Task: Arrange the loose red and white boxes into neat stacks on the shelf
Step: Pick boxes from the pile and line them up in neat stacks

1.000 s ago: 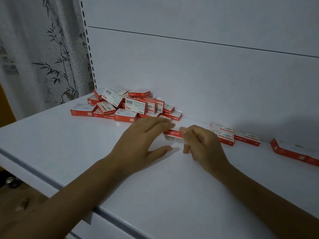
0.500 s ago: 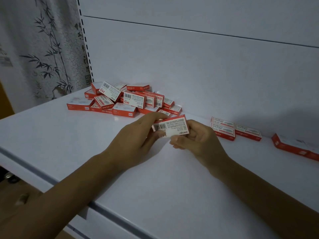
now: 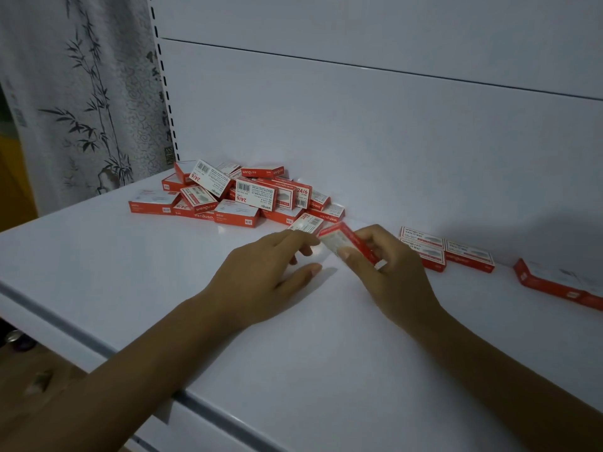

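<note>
A loose heap of red and white boxes point(image 3: 241, 197) lies at the back left of the white shelf point(image 3: 163, 288). My right hand point(image 3: 391, 275) grips one red and white box point(image 3: 346, 244), tilted on edge just above the shelf. My left hand point(image 3: 264, 272) hovers beside it with relaxed fingers, fingertips near the box's left end and holding nothing. One more box point(image 3: 305, 225) lies flat just behind my left fingers. Against the back panel to the right sit a low stack point(image 3: 424, 252) and a single box point(image 3: 470, 256) beside it.
Two more red boxes point(image 3: 554, 282) lie at the far right of the shelf. The white back panel point(image 3: 359, 141) rises behind everything. A patterned curtain point(image 3: 81, 93) hangs at the left. The shelf's front edge point(image 3: 202, 406) runs diagonally below my forearms.
The box went from lying on the shelf to being lifted and held by both hands. Now only my right hand holds it, turned on edge, and my left hand has let go.
</note>
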Tool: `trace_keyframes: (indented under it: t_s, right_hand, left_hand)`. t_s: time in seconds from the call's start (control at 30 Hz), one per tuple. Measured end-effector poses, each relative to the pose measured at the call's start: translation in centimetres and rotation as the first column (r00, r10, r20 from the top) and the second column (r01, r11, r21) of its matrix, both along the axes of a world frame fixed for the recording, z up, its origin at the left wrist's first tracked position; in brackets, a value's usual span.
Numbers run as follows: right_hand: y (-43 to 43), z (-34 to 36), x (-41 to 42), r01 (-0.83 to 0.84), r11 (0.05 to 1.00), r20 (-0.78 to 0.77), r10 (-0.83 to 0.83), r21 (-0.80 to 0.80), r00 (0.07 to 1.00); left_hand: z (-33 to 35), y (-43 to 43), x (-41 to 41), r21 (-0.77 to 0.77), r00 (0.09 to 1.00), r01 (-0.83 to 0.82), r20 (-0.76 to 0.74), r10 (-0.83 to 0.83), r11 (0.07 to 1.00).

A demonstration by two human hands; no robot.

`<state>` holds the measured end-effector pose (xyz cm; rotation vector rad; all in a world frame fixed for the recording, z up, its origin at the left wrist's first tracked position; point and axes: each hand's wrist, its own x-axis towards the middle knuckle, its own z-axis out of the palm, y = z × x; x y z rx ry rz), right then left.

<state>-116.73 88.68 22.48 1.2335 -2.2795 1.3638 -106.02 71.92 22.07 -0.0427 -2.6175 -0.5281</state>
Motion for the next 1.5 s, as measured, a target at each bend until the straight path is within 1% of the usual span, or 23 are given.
trace_keyframes:
  t_s: [0.03, 0.07, 0.17, 0.27, 0.33, 0.4, 0.47, 0.57, 0.7, 0.8, 0.87, 0.97, 1.03, 1.13, 1.23, 1.3, 1.4, 1.5]
  right_hand:
    - [0.2, -0.2, -0.3, 0.039, 0.998, -0.104, -0.035, 0.044, 0.994]
    - [0.3, -0.4, -0.5, 0.073, 0.995, -0.177, -0.06, 0.068, 0.982]
    - [0.4, -0.5, -0.3, 0.123, 0.988, -0.345, -0.083, 0.093, 0.935]
    - [0.5, 0.0, 0.2, 0.183, 0.974, -0.572, -0.075, 0.133, 0.817]
    - [0.5, 0.2, 0.4, 0.195, 0.971, -0.656, -0.055, 0.142, 0.753]
    - [0.5, 0.1, 0.6, 0.187, 0.971, -0.684, -0.038, 0.146, 0.729]
    - [0.4, -0.2, 0.5, 0.173, 0.975, -0.648, -0.044, 0.136, 0.761]
    - [0.3, -0.6, 0.4, 0.136, 0.982, -0.506, -0.053, 0.128, 0.861]
    - [0.1, -0.8, 0.4, 0.053, 0.986, -0.36, 0.007, 0.157, 0.933]
    - [0.4, -0.7, 0.2, -0.07, 0.984, -0.204, 0.104, 0.164, 0.973]
    - [0.7, -0.6, 0.0, -0.139, 0.972, -0.118, 0.163, 0.19, 0.98]
    - [1.4, -0.1, 0.0, -0.154, 0.958, -0.126, 0.188, 0.241, 0.974]
    - [2.0, 0.5, 0.3, -0.132, 0.957, -0.141, 0.172, 0.257, 0.975]
    - [3.9, 1.1, 1.2, -0.045, 0.966, -0.166, 0.089, 0.253, 0.982]
    - [5.8, 1.3, 1.9, 0.009, 0.972, -0.137, 0.024, 0.235, 0.99]
    - [7.1, 1.6, 1.9, 0.043, 0.975, -0.113, -0.019, 0.219, 0.993]
    - [9.9, 1.3, 0.9, 0.13, 0.967, -0.107, -0.108, 0.221, 0.988]
    - [12.6, 1.1, -0.4, 0.248, 0.938, -0.107, -0.228, 0.241, 0.968]
  left_hand:
    - [0.0, -0.1, 0.0, 0.008, 1.0, -0.02, -0.003, 0.02, 1.0]
    - [0.0, -0.1, 0.0, 0.01, 0.999, -0.033, 0.001, 0.033, 0.999]
    - [0.0, 0.2, 0.1, 0.033, 0.997, -0.047, 0.057, 0.045, 0.998]
    - [0.2, 0.3, 0.0, 0.154, 0.998, -0.024, 0.053, 0.016, 0.988]
    - [0.4, 0.1, 0.0, 0.249, 0.999, -0.012, 0.041, 0.002, 0.968]
    - [0.4, 0.1, 0.1, 0.277, 0.999, -0.004, 0.045, -0.009, 0.961]
    - [0.5, 0.2, 0.2, 0.252, 1.0, 0.014, 0.005, -0.016, 0.968]
    - [0.6, 0.0, 0.4, 0.202, 0.999, 0.019, -0.042, -0.01, 0.979]
    - [0.7, -0.2, 0.2, 0.089, 0.999, -0.014, -0.035, 0.017, 0.996]
    - [0.3, -0.4, 0.2, 0.019, 0.999, -0.02, -0.038, 0.021, 1.0]
    - [0.2, -0.5, 0.3, -0.027, 0.999, 0.008, -0.037, -0.008, 1.0]
    - [0.6, -0.6, 0.5, -0.066, 0.998, 0.051, -0.036, -0.054, 0.997]
    - [1.1, -0.3, 0.7, -0.133, 0.992, 0.1, -0.066, -0.11, 0.986]
    - [1.5, 1.1, 0.6, -0.255, 0.975, 0.174, -0.089, -0.203, 0.951]
    - [2.1, 2.8, -0.2, -0.33, 0.962, 0.226, -0.075, -0.264, 0.917]
    - [2.6, 4.1, -0.8, -0.299, 0.965, 0.226, -0.059, -0.255, 0.927]
    - [3.0, 7.3, -2.0, -0.206, 0.979, 0.198, -0.014, -0.205, 0.958]
    - [3.1, 10.0, -4.0, -0.237, 0.977, 0.208, 0.09, -0.192, 0.949]
